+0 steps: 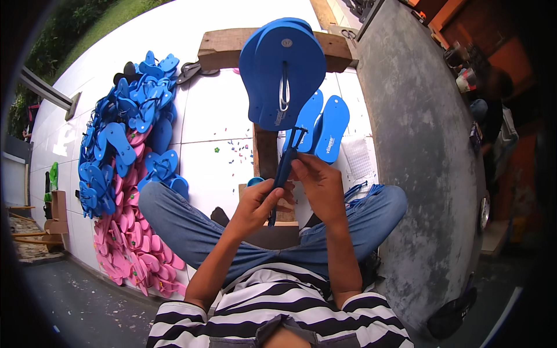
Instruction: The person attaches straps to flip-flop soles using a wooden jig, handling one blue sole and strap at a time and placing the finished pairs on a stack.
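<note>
Between my two hands is a dark blue flip-flop strap, its thin plugged ends pointing up and away from me. My left hand is closed round its lower part. My right hand pinches it higher up, with thumb and fingers together. Just beyond the strap, a stack of blue flip-flop soles rests on a wooden stand. A bent metal wire tool lies against the top sole. Right of the stack are more loose blue soles on the floor.
At left lies a long heap of blue flip-flops and pink flip-flops. Small coloured bits dot the white tiles. A printed sheet and blue straps are by my right knee. A grey concrete ledge runs along the right.
</note>
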A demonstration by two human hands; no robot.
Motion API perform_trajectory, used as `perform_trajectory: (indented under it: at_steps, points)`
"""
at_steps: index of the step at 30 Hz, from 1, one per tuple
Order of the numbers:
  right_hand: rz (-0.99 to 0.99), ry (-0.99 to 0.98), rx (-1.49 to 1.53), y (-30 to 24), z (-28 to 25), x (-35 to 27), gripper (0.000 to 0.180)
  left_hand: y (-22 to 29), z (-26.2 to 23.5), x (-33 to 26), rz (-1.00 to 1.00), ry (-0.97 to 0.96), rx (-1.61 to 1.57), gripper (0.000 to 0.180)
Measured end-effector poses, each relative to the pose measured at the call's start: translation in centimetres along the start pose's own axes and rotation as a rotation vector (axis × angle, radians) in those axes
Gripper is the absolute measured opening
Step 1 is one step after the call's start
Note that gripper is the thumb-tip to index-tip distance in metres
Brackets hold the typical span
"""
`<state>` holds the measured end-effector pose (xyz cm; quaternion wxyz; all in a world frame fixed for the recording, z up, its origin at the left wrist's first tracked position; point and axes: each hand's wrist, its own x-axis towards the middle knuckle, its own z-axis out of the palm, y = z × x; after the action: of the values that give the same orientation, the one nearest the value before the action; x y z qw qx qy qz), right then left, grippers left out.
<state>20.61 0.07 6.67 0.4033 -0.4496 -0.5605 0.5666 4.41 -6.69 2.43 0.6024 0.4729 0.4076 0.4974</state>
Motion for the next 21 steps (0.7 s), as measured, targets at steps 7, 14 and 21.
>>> perform_trajectory:
  at_steps: [7,14,21]
  points:
    - [-0.138,-0.167,-0.158,-0.3,-0.3,0.2,0.033,1.5,0.0,-0.3,0.018,0.018,0.113,0.021]
    - [-0.144,-0.282,0.080,0.6,-3.8,-0.8,0.024,1.9,-2.7,-1.0,0.050,0.095,0.165,0.016]
    - [0.581,-0.752,0.596,1.7,-4.2,-3.3,0.025,1.4,-4.1,-3.1,-0.280,-0.253,-0.550,0.031]
